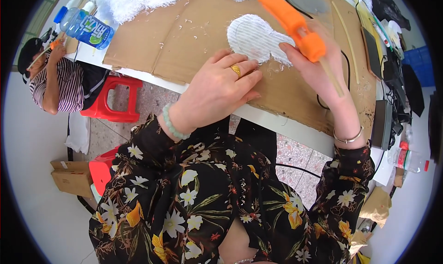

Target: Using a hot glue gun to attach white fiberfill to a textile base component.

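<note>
White fuzzy oval piece (pixel 253 36) is pinned flat on the cardboard sheet (pixel 184 37) by the left hand (pixel 221 86), fingers spread and pressing, nothing gripped. Orange glue gun (pixel 293 24) is grasped in the right hand (pixel 318 67), above the piece's right edge. Progress judged partial: ribbed face bare, loose white fluff (pixel 134 0) piled beyond the hands.
</note>
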Action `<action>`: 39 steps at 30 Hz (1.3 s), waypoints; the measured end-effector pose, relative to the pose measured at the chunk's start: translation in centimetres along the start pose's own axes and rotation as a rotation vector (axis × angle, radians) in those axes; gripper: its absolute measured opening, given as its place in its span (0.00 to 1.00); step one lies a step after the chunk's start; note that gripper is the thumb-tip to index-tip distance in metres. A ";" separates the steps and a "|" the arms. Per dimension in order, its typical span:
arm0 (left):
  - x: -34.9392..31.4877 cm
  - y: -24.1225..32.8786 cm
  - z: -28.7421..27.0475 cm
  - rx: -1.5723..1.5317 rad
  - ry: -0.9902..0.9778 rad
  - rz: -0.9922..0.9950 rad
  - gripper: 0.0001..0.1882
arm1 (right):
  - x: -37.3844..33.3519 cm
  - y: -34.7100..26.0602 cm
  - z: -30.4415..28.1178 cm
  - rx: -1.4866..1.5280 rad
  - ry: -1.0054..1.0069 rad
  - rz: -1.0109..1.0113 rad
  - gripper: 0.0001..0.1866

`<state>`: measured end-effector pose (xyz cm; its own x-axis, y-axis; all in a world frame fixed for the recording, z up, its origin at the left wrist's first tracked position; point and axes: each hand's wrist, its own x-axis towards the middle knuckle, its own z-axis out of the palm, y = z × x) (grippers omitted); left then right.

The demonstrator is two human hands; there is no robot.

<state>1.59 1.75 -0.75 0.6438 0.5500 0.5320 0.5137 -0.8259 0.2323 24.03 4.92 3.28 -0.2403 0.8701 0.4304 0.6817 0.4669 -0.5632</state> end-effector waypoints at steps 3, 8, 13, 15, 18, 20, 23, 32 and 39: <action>-0.3 0.0 0.1 0.001 -0.003 -0.018 0.19 | 0.9 0.9 1.1 -0.078 -0.038 -0.221 0.20; -0.2 0.2 0.4 0.000 -0.003 -0.021 0.19 | 1.2 1.3 1.9 -0.091 -0.150 -0.238 0.21; -0.2 0.2 0.8 0.034 0.052 -0.019 0.18 | 1.1 1.2 2.3 -0.103 -0.171 -0.210 0.23; -0.3 0.2 0.8 0.039 0.048 -0.021 0.18 | 1.0 1.0 2.3 -0.125 -0.165 -0.210 0.23; -0.5 0.2 0.9 0.027 0.061 -0.028 0.16 | 0.8 0.7 2.4 -0.159 -0.150 -0.200 0.24; -0.5 0.2 1.2 0.029 0.079 -0.023 0.15 | 0.5 0.8 2.3 -0.182 -0.143 -0.187 0.24; -0.7 0.4 0.9 0.025 0.057 -0.031 0.15 | 0.3 0.5 2.2 -0.175 -0.115 -0.169 0.25; -0.8 0.4 1.3 0.042 0.113 -0.011 0.13 | 0.4 0.5 2.5 -0.228 -0.093 -0.163 0.26; -0.8 0.2 1.4 0.038 0.116 -0.004 0.13 | 0.5 0.8 2.7 -0.264 -0.087 -0.188 0.26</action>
<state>1.97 1.26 -2.29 0.5724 0.5337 0.6225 0.5389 -0.8170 0.2049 22.62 6.20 1.12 -0.4290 0.7881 0.4414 0.7727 0.5733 -0.2726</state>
